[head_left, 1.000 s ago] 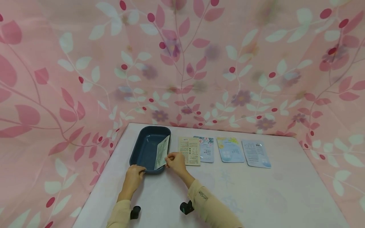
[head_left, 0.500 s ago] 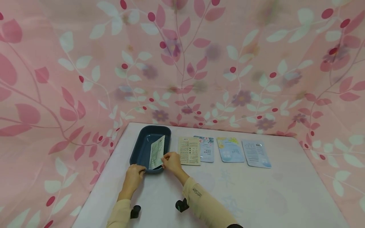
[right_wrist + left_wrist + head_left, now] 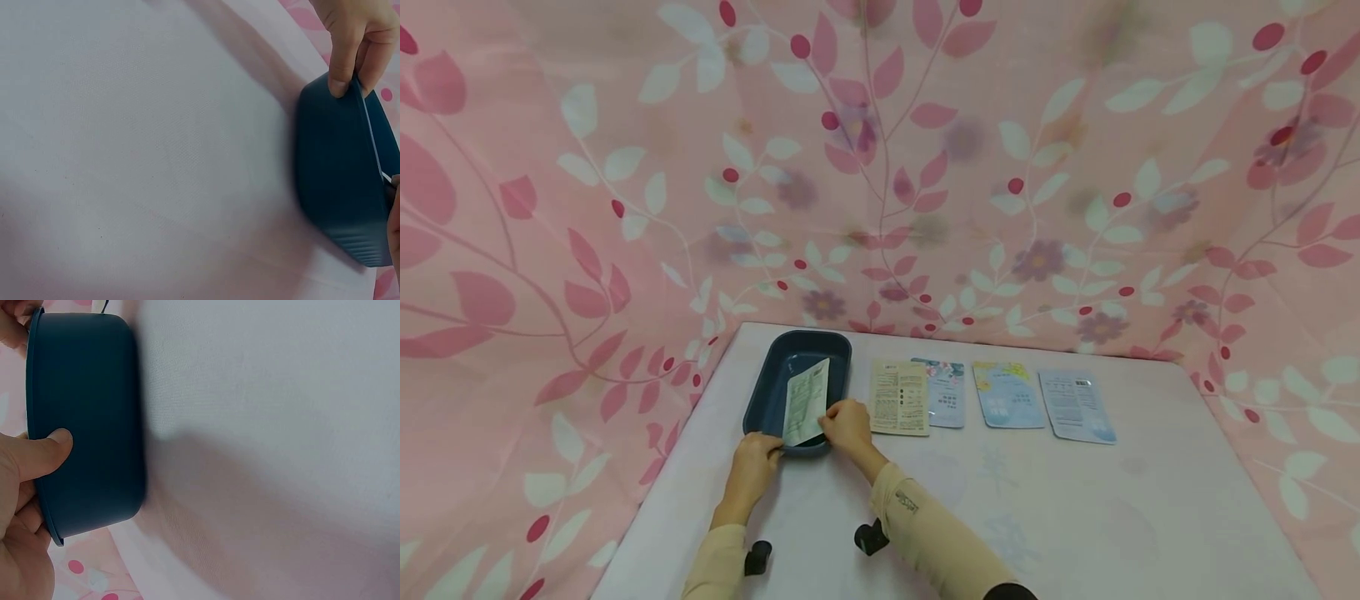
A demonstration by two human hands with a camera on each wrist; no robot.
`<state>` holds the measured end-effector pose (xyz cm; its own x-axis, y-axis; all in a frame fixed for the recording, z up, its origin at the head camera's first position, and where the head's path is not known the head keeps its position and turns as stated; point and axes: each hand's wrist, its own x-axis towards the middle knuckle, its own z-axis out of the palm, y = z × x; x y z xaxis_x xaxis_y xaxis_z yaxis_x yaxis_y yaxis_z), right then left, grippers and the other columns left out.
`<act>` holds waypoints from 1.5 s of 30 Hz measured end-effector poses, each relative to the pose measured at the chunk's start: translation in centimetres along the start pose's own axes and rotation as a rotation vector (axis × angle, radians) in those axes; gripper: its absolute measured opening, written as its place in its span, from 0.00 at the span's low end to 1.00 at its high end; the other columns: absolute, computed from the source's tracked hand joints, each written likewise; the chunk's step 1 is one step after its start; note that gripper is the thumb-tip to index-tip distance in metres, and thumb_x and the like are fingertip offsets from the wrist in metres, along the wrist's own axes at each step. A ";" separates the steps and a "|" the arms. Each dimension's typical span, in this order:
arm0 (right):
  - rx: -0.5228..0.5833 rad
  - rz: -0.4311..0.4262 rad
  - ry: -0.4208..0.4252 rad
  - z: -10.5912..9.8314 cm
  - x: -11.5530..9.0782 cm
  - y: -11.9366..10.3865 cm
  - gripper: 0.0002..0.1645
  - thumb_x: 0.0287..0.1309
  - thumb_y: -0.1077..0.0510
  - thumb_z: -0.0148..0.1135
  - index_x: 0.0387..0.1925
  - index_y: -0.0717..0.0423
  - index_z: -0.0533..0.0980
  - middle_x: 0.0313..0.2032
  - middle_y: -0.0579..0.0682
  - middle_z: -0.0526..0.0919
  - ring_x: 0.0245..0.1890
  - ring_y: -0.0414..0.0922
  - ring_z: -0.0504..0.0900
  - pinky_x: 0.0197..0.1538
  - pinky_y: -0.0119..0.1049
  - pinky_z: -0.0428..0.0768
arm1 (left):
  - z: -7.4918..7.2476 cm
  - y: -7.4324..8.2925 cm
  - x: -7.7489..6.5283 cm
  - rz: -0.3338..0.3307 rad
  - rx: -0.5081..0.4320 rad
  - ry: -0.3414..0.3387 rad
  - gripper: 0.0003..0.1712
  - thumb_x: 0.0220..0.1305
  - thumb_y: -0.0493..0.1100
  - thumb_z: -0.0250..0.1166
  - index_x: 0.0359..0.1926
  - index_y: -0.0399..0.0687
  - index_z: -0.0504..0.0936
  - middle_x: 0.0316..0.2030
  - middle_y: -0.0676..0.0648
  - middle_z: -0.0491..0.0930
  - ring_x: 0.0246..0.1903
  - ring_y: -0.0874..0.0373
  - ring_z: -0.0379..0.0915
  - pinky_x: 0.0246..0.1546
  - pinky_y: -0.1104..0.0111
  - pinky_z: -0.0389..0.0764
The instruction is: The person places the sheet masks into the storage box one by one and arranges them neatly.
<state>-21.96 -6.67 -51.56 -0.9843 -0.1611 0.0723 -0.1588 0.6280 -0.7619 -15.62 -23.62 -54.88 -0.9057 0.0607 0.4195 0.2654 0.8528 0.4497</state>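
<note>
Packet (image 3: pixel 806 404) looks light and bendy, probably best edge-held; corner's pinched by the right hand (image 3: pixel 848 426), tray (image 3: pixel 87 387) rim by the left hand (image 3: pixel 752 463).

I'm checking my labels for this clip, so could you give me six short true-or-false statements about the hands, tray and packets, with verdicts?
1. The left hand grips the dark blue tray. True.
2. The right hand pinches the pale green packet. True.
3. In the head view, the tray is right of the tan packet. False: it is on the left.
4. The tan packet overlaps the floral packet. True.
5. Only two packets lie outside the tray. False: four lie on the table.
6. The yellow-flowered packet overlaps the rightmost packet. False: a gap separates them.
</note>
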 end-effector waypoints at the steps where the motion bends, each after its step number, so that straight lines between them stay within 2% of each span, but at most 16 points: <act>1: -0.017 -0.001 -0.004 0.0 0.0 -0.1 0.06 0.48 0.59 0.69 0.22 0.58 0.84 0.20 0.47 0.83 0.19 0.40 0.78 0.23 0.29 0.74 | 0.0 0.0 0.0 0.001 0.001 0.002 0.08 0.42 0.24 0.69 0.27 0.34 0.85 0.26 0.40 0.83 0.35 0.39 0.76 0.43 0.48 0.75; 7: -0.089 0.024 -0.042 -0.1 0.0 -0.5 0.07 0.49 0.57 0.69 0.20 0.54 0.83 0.20 0.45 0.82 0.20 0.40 0.77 0.22 0.31 0.72 | 0.1 -0.1 0.2 0.014 0.006 0.016 0.08 0.41 0.24 0.70 0.26 0.35 0.85 0.25 0.41 0.83 0.34 0.41 0.77 0.43 0.49 0.75; 15: -0.137 0.048 -0.062 -0.3 -0.2 -0.8 0.09 0.49 0.55 0.69 0.19 0.53 0.83 0.20 0.45 0.82 0.19 0.40 0.76 0.20 0.33 0.71 | 0.1 0.2 0.3 0.011 0.008 0.000 0.09 0.41 0.24 0.70 0.26 0.36 0.85 0.25 0.42 0.82 0.33 0.42 0.76 0.43 0.50 0.75; 23: -0.077 0.024 -0.029 -0.4 -0.3 -0.5 0.10 0.46 0.55 0.72 0.19 0.56 0.83 0.19 0.45 0.82 0.20 0.39 0.76 0.22 0.29 0.72 | 0.1 0.4 0.4 -0.004 0.005 -0.007 0.08 0.41 0.24 0.69 0.25 0.37 0.85 0.25 0.41 0.82 0.33 0.42 0.76 0.43 0.50 0.76; 31: 0.048 -0.082 0.070 -0.3 -0.6 0.6 0.09 0.45 0.59 0.72 0.19 0.61 0.83 0.17 0.48 0.83 0.17 0.36 0.77 0.21 0.24 0.71 | 0.3 0.5 0.2 -0.052 0.005 -0.008 0.07 0.42 0.25 0.69 0.27 0.36 0.85 0.26 0.40 0.81 0.31 0.44 0.75 0.36 0.52 0.75; 38: 0.170 -0.090 0.130 -2.5 -0.6 1.5 0.09 0.47 0.61 0.71 0.20 0.63 0.81 0.18 0.51 0.82 0.18 0.36 0.77 0.22 0.25 0.72 | 0.1 0.5 0.0 -0.046 0.002 -0.001 0.08 0.42 0.24 0.70 0.26 0.36 0.85 0.26 0.41 0.81 0.31 0.45 0.75 0.36 0.52 0.76; 45: 0.151 -0.085 0.214 -5.8 -0.7 3.7 0.08 0.47 0.61 0.71 0.23 0.63 0.81 0.21 0.53 0.83 0.21 0.41 0.79 0.24 0.28 0.75 | -0.1 0.5 -0.2 -0.031 0.005 0.004 0.08 0.42 0.24 0.70 0.26 0.36 0.85 0.26 0.41 0.82 0.31 0.45 0.75 0.35 0.52 0.76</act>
<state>-22.26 0.17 -50.67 -0.9644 -0.0337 0.2622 -0.2439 0.4957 -0.8335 -15.31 -23.29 -54.62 -0.9120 0.0321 0.4090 0.2358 0.8569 0.4585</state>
